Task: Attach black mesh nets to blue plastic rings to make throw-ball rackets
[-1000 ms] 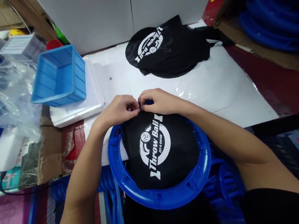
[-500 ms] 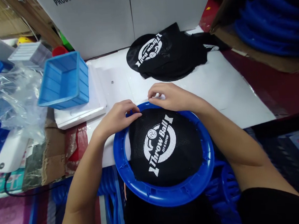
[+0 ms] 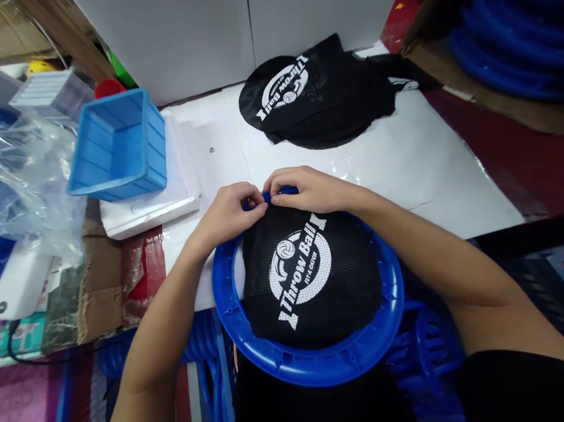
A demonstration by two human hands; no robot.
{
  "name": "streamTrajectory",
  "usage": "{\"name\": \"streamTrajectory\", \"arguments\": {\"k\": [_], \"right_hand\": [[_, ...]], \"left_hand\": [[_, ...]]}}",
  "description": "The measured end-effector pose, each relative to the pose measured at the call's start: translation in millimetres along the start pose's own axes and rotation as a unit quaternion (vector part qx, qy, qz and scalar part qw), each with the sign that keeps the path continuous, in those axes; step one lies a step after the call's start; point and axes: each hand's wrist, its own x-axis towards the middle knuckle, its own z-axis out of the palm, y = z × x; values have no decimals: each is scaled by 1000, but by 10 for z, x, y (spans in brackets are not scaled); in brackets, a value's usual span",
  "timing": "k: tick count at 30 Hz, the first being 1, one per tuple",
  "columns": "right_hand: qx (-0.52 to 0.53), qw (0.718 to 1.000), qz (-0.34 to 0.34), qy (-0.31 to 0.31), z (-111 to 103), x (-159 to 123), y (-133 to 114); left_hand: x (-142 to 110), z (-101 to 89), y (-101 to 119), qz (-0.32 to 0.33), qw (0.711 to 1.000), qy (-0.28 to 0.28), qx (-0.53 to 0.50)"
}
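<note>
A blue plastic ring point(image 3: 304, 370) rests against my front at the table edge, tilted toward me. Inside it lies a black mesh disc point(image 3: 348, 283) printed "Throw Ball"; at the left a gap shows between mesh and ring. My left hand point(image 3: 236, 207) pinches the far rim, thumb over the mesh's edge and fingers curled behind. Close beside it, my right hand point(image 3: 304, 187) is closed on the same rim, its thumb pressing near my left fingertips. What exactly lies between the fingertips is hidden.
More black mesh discs point(image 3: 333, 106) lie piled on the white board point(image 3: 404, 184). A blue bin point(image 3: 116, 148) stands on a white slab at left, beside a clear plastic bag point(image 3: 32, 182). Blue rings point(image 3: 515, 50) are stacked in a carton at right; white boxes point(image 3: 167, 46) stand behind.
My right hand has come down and left onto the far rim, next to my left hand. My left fingers have closed there too. The view has shifted slightly.
</note>
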Motion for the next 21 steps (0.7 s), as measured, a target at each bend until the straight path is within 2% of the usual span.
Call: {"name": "streamTrajectory", "arguments": {"k": [7,15,21], "right_hand": [[-3,999,49,6,11,29,16],[62,995,55,-46,-108,65,83],[49,996,52,-55,-107,69,62]], "left_hand": [[33,-45,-28,-43,998,-31,-41],[63,-57,-6,-58,996,-40,-51],[90,-77,-46,-55,994,-61,-69]]}}
